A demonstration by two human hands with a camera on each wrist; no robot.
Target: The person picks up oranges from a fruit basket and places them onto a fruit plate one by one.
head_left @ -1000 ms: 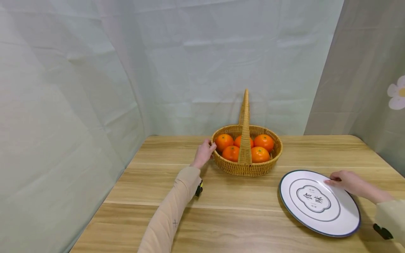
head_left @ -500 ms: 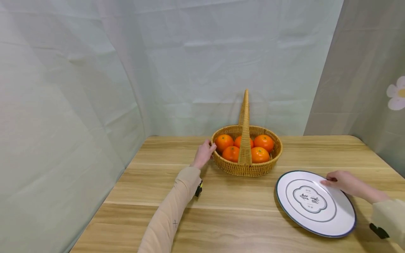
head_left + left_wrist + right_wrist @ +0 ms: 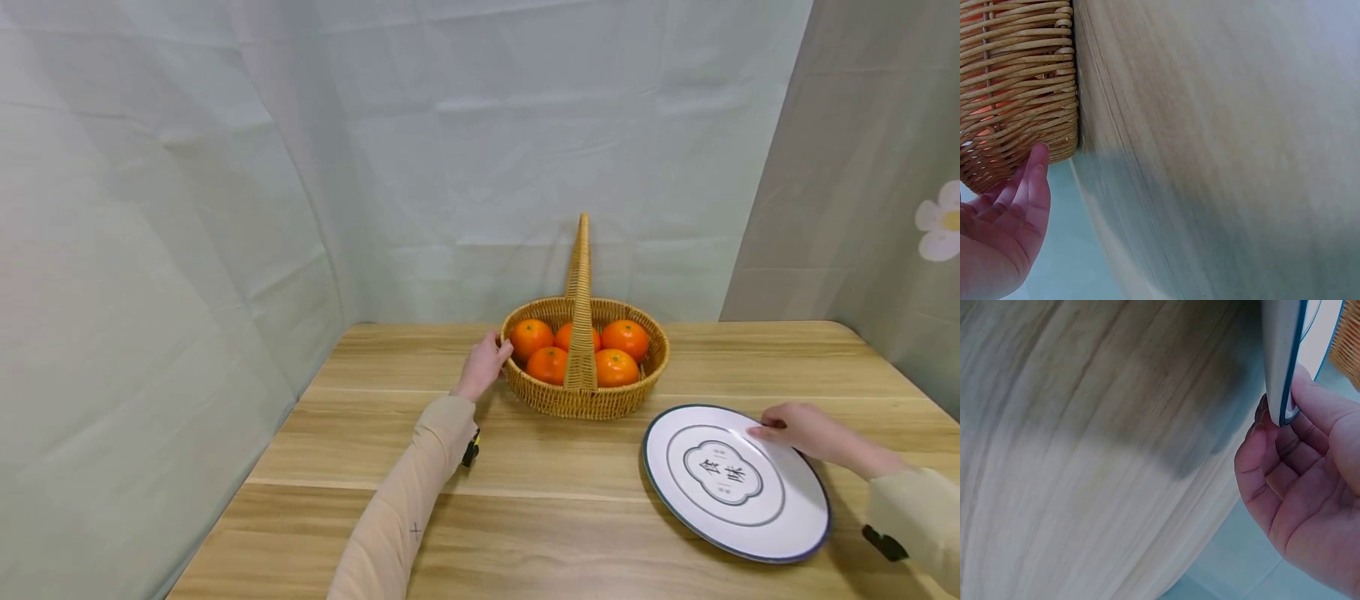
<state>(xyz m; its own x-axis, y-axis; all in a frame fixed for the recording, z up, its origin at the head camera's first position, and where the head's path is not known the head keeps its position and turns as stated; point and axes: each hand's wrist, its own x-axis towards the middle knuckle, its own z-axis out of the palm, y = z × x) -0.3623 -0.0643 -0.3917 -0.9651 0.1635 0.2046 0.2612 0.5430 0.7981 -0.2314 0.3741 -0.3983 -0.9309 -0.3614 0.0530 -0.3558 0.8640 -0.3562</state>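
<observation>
A wicker basket (image 3: pixel 562 402) with a tall arched handle (image 3: pixel 582 308) stands toward the back of the table, with several oranges (image 3: pixel 617 367) inside. My left hand (image 3: pixel 482 367) holds its left rim; in the left wrist view the fingers (image 3: pixel 1036 187) lie against the outer weave, and the thumb cannot be made out there. To the right, my right hand (image 3: pixel 806 429) pinches the far right rim of a white, blue-edged plate (image 3: pixel 757 533) with dark characters. In the right wrist view, the thumb (image 3: pixel 1322 403) is on the plate's face and the fingers are curled beneath.
The wooden table (image 3: pixel 540 517) reaches back to a pale hanging cloth (image 3: pixel 525 150). Another grey cloth (image 3: pixel 847 167) with a flower print hangs at the right. Bare tabletop shows between the left forearm and the plate.
My right hand has moved a little to the left with the plate, bringing it closer to the basket. The left hand and the basket have stayed in place.
</observation>
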